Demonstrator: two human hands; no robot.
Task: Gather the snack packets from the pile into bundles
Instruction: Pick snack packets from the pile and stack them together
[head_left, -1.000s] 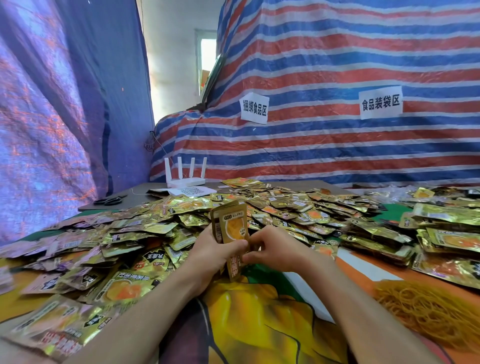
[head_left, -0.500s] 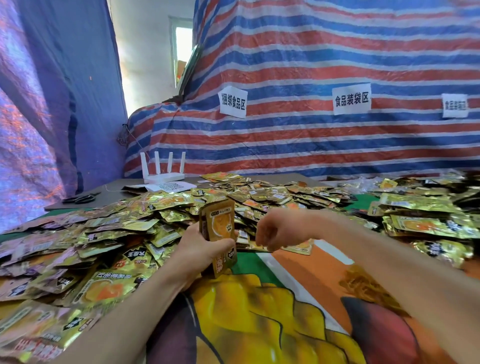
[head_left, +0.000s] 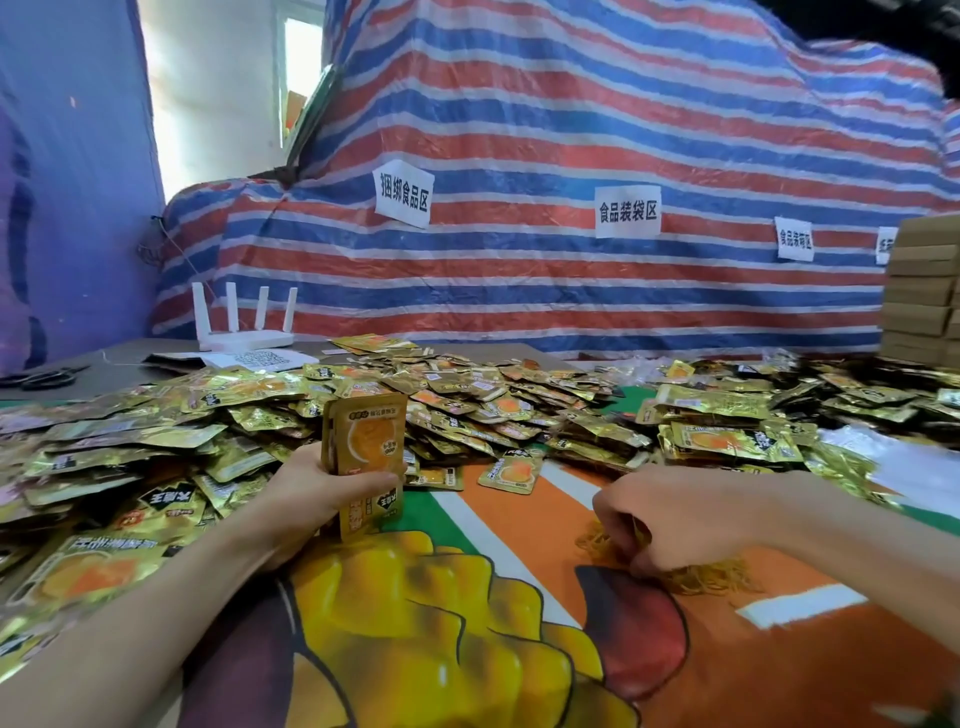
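My left hand (head_left: 311, 499) grips an upright stack of gold snack packets (head_left: 366, 441), its lower end resting on the printed table cover. A wide pile of loose gold packets (head_left: 156, 447) spreads behind and to the left of it. Down on a heap of yellow rubber bands (head_left: 717, 574) at the right, my right hand (head_left: 675, 519) has its fingers curled into the bands; what the fingertips pinch is hidden.
Stacked packets (head_left: 722, 441) lie at the right. A white router (head_left: 241, 338), papers and black scissors (head_left: 44, 378) sit at the back left. Cardboard boxes (head_left: 919, 296) stand at the far right before a striped tarp with paper signs.
My right hand has left the packet stack and swung right and down onto the rubber bands. My left hand keeps holding the stack upright.
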